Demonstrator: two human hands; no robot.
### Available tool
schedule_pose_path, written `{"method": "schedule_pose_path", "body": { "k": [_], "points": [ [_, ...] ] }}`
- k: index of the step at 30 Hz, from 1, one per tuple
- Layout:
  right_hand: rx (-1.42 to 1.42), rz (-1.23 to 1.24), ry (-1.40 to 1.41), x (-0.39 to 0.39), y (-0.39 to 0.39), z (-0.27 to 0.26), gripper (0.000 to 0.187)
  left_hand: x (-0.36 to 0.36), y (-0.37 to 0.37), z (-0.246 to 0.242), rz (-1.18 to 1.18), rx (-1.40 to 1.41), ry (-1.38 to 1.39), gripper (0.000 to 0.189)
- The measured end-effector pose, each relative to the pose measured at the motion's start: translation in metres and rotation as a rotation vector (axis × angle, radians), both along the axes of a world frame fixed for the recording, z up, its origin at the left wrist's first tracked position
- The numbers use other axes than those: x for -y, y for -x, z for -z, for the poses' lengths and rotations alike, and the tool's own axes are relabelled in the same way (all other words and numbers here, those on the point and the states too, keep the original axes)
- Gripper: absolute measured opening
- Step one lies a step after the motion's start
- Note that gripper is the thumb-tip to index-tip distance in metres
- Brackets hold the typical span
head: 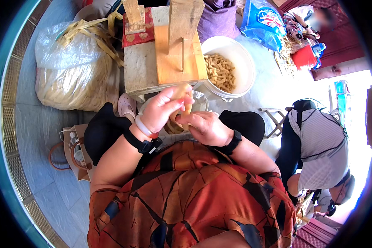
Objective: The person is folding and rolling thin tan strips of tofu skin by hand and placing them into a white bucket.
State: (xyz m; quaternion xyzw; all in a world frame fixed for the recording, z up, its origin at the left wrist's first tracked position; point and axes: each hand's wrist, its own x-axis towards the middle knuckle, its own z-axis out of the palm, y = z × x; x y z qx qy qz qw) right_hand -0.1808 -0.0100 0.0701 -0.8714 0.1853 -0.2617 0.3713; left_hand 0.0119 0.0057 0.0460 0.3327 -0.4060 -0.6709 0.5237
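My left hand (161, 110) grips a flat, pliable tan strip (188, 107) between thumb and fingers, above my lap. A little lower and to the right, my right hand (211, 127) pinches the same strip with thumb and forefinger. Part of the strip bends in a loop between the hands, and the fingers hide some of it. More tan strips (172, 127) show beneath the hands. Just ahead, a white bucket (249, 66) holds many short knotted strips (219, 73). The rim of a clear plastic bag or container (201, 99) shows behind the hands.
Ahead stands a low table (141, 69) bearing a wooden board with an upright post (182, 29). A large plastic bag of long strips (77, 74) lies left, above a tote bag (76, 155). A bent-over person (322, 148) is at right, near a folding stool (274, 121).
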Motion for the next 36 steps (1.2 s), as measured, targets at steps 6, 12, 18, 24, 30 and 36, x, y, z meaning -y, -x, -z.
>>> {"method": "schedule_pose_path", "body": {
  "k": [6,12,18,24,30,36],
  "points": [
    [-0.059,0.226,0.333,0.006,0.007,0.017,0.020,-0.003,-0.001,0.024,0.399,0.540,0.216,0.013],
    [0.366,0.399,-1.085,0.012,0.002,0.040,0.014,-0.009,0.010,0.025,0.152,0.211,0.161,0.025],
    [0.200,0.254,-1.037,0.020,0.006,0.015,0.025,-0.003,0.010,0.013,-0.201,0.944,0.788,0.031],
    [-0.069,0.494,0.028,0.014,-0.006,0.022,0.034,-0.007,0.007,0.033,0.133,-0.086,-0.284,0.011],
    [0.067,0.358,-0.173,0.007,-0.008,0.017,0.012,-0.009,0.008,0.028,-0.126,0.192,-0.050,0.018],
    [-0.093,0.138,-0.295,0.011,0.000,0.007,0.021,-0.003,0.002,0.022,-0.256,0.508,0.203,0.022]
  ]
}}
